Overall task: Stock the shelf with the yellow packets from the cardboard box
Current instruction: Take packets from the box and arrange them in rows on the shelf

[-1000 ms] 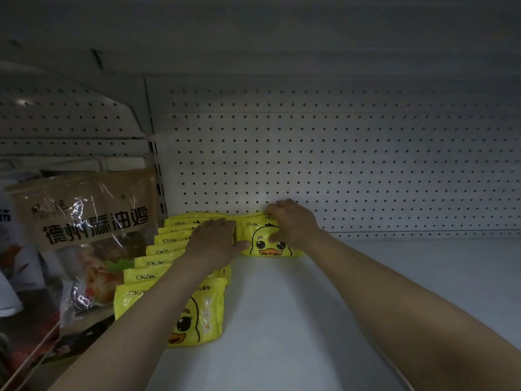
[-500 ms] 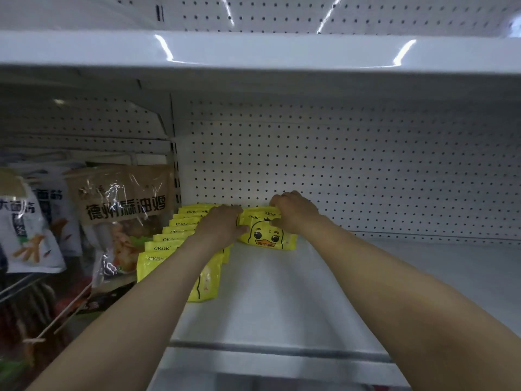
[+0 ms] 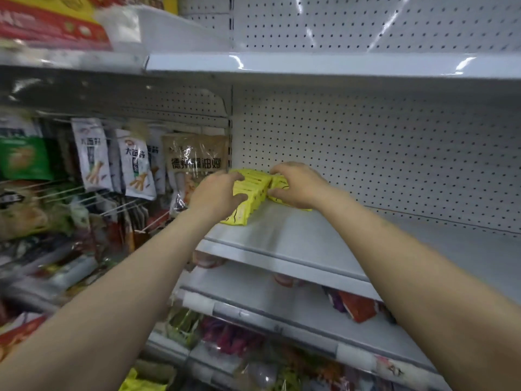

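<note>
Yellow packets point(image 3: 253, 190) stood in an overlapping row at left rear of white shelf point(image 3: 296, 238), against pegboard back. Left hand point(image 3: 217, 193) curled round the row's near end; right hand point(image 3: 298, 184) curled over a second small batch just beside it. Likely risk: slippery packets toppling forward or fanning out once released, if let go unevenly. Cardboard box out of view.

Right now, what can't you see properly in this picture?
All in the head view:
- Yellow packets: partly covered by the left hand and right hand; their number is unclear.
- Cardboard box: not in view.
- Goods on the lower shelf: blurred, unreadable.
- Red packaging at top left: cut off by the edge and smeared.
</note>
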The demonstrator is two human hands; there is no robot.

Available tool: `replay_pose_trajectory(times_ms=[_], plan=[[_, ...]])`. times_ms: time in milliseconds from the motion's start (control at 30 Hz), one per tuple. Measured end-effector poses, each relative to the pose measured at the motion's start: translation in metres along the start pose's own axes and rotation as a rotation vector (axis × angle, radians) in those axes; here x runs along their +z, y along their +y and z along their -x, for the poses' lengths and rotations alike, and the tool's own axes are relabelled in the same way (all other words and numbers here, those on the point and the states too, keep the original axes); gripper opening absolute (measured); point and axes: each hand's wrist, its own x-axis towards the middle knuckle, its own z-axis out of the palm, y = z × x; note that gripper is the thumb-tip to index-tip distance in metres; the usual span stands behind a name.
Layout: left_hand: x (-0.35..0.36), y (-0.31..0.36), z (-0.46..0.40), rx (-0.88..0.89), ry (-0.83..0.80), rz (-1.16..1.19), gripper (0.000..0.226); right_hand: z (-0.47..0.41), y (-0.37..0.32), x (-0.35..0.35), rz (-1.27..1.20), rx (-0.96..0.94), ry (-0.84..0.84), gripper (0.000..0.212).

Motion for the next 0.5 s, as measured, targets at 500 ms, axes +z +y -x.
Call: replay_pose_trajectory(times_ms=[500], plan=[[-0.073,-0.116,0.153,-0.158,0.035,-0.133,0.050,0.026,-0.166,0.063,-0.181,-0.282,-0.058,0.056]])
